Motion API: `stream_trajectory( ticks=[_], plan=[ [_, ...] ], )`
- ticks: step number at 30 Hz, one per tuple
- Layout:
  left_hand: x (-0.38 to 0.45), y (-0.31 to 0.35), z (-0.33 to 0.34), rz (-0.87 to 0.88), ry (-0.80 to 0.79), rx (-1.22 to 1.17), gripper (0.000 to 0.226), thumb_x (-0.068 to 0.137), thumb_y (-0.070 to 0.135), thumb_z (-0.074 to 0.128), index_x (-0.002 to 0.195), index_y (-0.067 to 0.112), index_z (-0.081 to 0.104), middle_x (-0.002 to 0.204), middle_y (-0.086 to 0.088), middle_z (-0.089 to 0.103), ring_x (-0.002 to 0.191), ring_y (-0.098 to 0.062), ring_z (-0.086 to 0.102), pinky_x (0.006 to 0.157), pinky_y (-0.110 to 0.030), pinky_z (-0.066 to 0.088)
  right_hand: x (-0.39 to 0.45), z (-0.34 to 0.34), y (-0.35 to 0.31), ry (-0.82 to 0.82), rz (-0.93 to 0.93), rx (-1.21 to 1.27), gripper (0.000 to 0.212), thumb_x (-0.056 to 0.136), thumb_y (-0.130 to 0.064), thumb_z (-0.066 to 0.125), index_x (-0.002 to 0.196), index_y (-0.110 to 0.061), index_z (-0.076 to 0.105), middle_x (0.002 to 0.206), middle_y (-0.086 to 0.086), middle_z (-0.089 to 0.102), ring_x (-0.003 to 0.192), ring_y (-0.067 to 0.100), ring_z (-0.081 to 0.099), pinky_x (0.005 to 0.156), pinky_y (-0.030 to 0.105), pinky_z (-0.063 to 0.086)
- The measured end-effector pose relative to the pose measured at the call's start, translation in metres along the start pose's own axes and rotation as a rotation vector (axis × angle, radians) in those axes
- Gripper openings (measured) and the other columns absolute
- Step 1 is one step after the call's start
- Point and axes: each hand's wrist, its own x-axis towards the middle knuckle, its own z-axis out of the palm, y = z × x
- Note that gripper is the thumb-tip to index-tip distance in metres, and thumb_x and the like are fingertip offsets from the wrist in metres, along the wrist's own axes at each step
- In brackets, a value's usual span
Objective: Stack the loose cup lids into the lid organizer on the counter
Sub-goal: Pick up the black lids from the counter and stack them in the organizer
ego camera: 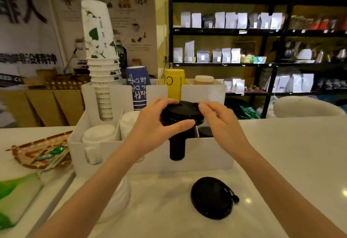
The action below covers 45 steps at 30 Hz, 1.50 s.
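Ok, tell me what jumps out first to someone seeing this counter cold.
Dead centre, the left hand and right hand both hold a black lid over the black stack in the white organizer. Nearer the camera, another black lid lies loose on the white counter. Behind and to the left, a tall tower of white-and-green paper cups rises from the organizer.
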Motion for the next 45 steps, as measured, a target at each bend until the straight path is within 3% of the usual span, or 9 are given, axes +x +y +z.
stream_trajectory(
  ticks=[7, 13, 17, 21, 24, 28, 32, 40, 45],
  plan=[
    [0.032, -0.016, 0.005, 0.003, 0.129, -0.05, 0.068, 0.062, 0.056, 0.064, 0.118, 0.02, 0.053, 0.12, 0.003, 0.055, 0.109, -0.009, 0.049, 0.085, -0.013, 0.042, 0.039, 0.017, 0.006, 0.121, 0.082, 0.182, 0.021, 0.093, -0.029, 0.04, 0.1, -0.018, 0.057, 0.089, -0.011, 0.058, 0.084, -0.007, 0.053, 0.064, -0.004, 0.037],
    [0.034, -0.034, 0.028, -0.075, 0.236, 0.077, 0.061, 0.072, 0.045, 0.064, 0.124, 0.017, 0.047, 0.125, 0.002, 0.048, 0.112, -0.009, 0.043, 0.092, -0.016, 0.031, 0.049, 0.032, 0.023, -0.007, 0.102, 0.244, 0.028, 0.096, -0.025, 0.027, 0.098, -0.02, 0.055, 0.091, -0.014, 0.052, 0.073, -0.025, 0.046, 0.061, -0.006, 0.035],
    [0.036, -0.044, 0.033, -0.108, 0.217, 0.124, 0.062, 0.073, 0.047, 0.062, 0.126, 0.018, 0.046, 0.125, 0.002, 0.049, 0.113, -0.012, 0.044, 0.093, -0.02, 0.034, 0.051, 0.04, 0.042, -0.094, 0.156, 0.236, 0.031, 0.096, -0.035, 0.023, 0.106, -0.027, 0.051, 0.108, -0.007, 0.051, 0.1, -0.005, 0.045, 0.076, 0.012, 0.037],
    [0.036, -0.049, 0.04, -0.118, 0.163, 0.151, 0.062, 0.075, 0.047, 0.061, 0.128, 0.02, 0.044, 0.126, 0.003, 0.05, 0.113, -0.011, 0.044, 0.093, -0.02, 0.034, 0.053, 0.04, 0.054, -0.105, 0.172, 0.245, 0.036, 0.095, -0.04, 0.023, 0.111, -0.022, 0.051, 0.113, 0.0, 0.052, 0.106, 0.007, 0.048, 0.082, 0.017, 0.04],
    [0.036, -0.05, 0.042, -0.117, 0.153, 0.17, 0.062, 0.075, 0.047, 0.061, 0.128, 0.021, 0.043, 0.128, 0.003, 0.047, 0.116, -0.011, 0.042, 0.094, -0.019, 0.031, 0.053, 0.038, 0.056, -0.12, 0.177, 0.251, 0.036, 0.095, -0.036, 0.024, 0.113, -0.019, 0.05, 0.109, -0.005, 0.052, 0.101, 0.003, 0.048, 0.073, 0.006, 0.042],
    [0.036, -0.049, 0.042, -0.099, 0.128, 0.172, 0.06, 0.075, 0.043, 0.063, 0.127, 0.022, 0.043, 0.132, 0.004, 0.043, 0.118, -0.011, 0.04, 0.095, -0.018, 0.03, 0.051, 0.034, 0.056, -0.116, 0.209, 0.243, 0.039, 0.093, -0.042, 0.023, 0.114, -0.019, 0.047, 0.108, -0.003, 0.053, 0.1, 0.001, 0.048, 0.071, 0.013, 0.041],
    [0.038, -0.049, 0.033, -0.11, 0.065, 0.091, 0.056, 0.074, 0.038, 0.066, 0.123, 0.02, 0.048, 0.127, 0.002, 0.049, 0.112, -0.009, 0.044, 0.093, -0.02, 0.037, 0.049, 0.03, 0.051, -0.087, 0.182, 0.147, 0.034, 0.094, -0.039, 0.026, 0.107, -0.019, 0.05, 0.1, -0.003, 0.056, 0.091, 0.0, 0.05, 0.065, 0.0, 0.04],
    [0.038, -0.052, 0.027, -0.122, -0.029, 0.095, 0.053, 0.075, 0.04, 0.063, 0.123, 0.022, 0.047, 0.123, 0.004, 0.05, 0.108, -0.008, 0.046, 0.088, -0.017, 0.039, 0.046, 0.031, 0.047, -0.071, 0.149, 0.04, 0.026, 0.093, -0.04, 0.03, 0.097, -0.021, 0.048, 0.084, -0.006, 0.055, 0.081, 0.007, 0.052, 0.065, 0.022, 0.04],
    [0.036, -0.049, 0.029, -0.135, -0.049, 0.105, 0.054, 0.078, 0.039, 0.06, 0.126, 0.021, 0.044, 0.127, 0.002, 0.044, 0.114, -0.012, 0.043, 0.091, -0.02, 0.038, 0.036, 0.019, 0.044, -0.202, 0.146, -0.046, 0.034, 0.093, -0.034, 0.038, 0.125, -0.024, 0.042, 0.113, -0.014, 0.05, 0.111, 0.005, 0.047, 0.078, 0.01, 0.037]
  ],
)
